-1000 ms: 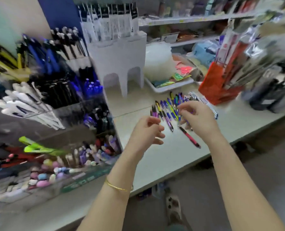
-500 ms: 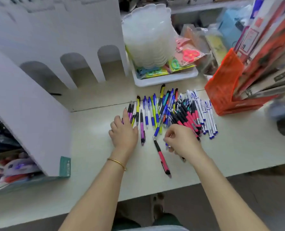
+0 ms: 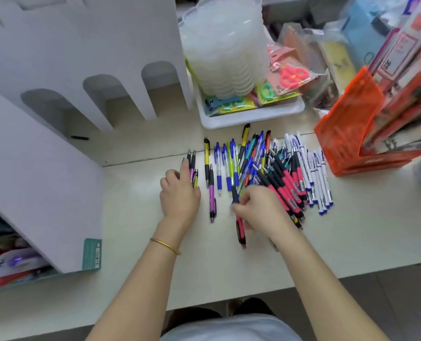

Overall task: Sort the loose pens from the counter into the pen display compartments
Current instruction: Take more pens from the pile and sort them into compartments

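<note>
A heap of loose pens (image 3: 273,168) in blue, yellow, pink and white lies on the white counter (image 3: 135,207). My left hand (image 3: 180,193) rests flat on a few purple and yellow pens (image 3: 193,168) at the heap's left edge. A purple pen (image 3: 212,193) lies alone between my hands. My right hand (image 3: 258,210) pinches a pink and black pen (image 3: 240,230) near its upper end. The pen display (image 3: 39,168) shows its white back at the left, and some compartments with pens peek out at the lower left.
A white tray (image 3: 251,116) with a stack of clear plastic dishes and packaged scissors stands behind the pens. An orange box (image 3: 350,134) of packaged goods sits at the right. A second white display stand (image 3: 86,57) with arched legs stands at the back left.
The camera swung from the display down to the pen heap. My left hand settled onto the pens at the left. My right hand closed round the pink and black pen.
</note>
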Available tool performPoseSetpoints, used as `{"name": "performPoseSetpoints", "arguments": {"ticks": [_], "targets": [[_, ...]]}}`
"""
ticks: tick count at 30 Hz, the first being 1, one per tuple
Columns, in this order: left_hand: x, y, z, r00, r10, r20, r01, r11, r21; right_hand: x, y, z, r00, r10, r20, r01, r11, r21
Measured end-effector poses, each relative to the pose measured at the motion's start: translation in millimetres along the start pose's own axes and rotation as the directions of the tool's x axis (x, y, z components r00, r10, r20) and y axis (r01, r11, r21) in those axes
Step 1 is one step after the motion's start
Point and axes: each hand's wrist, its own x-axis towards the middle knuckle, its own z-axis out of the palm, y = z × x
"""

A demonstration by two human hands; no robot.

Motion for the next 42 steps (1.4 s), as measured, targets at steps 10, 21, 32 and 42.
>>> {"name": "performPoseSetpoints", "arguments": {"ticks": [10, 21, 32, 42], "targets": [[14, 18, 1, 0.999, -0.002, 0.034, 0.009, 0.978, -0.207, 49, -25, 16, 0.922, -0.043, -0.386, -0.045, 0.976, -0.215], [22, 33, 7, 0.994, 0.024, 0.108, -0.014, 0.996, -0.089, 53, -26, 26, 0.969, -0.061, -0.24, -0.004, 0.964, -0.265], [22, 34, 9, 0.993, 0.076, 0.088, -0.075, 0.997, -0.013, 49, -6, 21, 0.977, -0.103, -0.188, 0.128, 0.984, 0.127], [25, 46, 4, 0.987, 0.041, 0.156, -0.045, 0.999, 0.025, 61, -14, 13, 0.945, -0.044, -0.323, 0.053, 0.998, 0.019]]}}
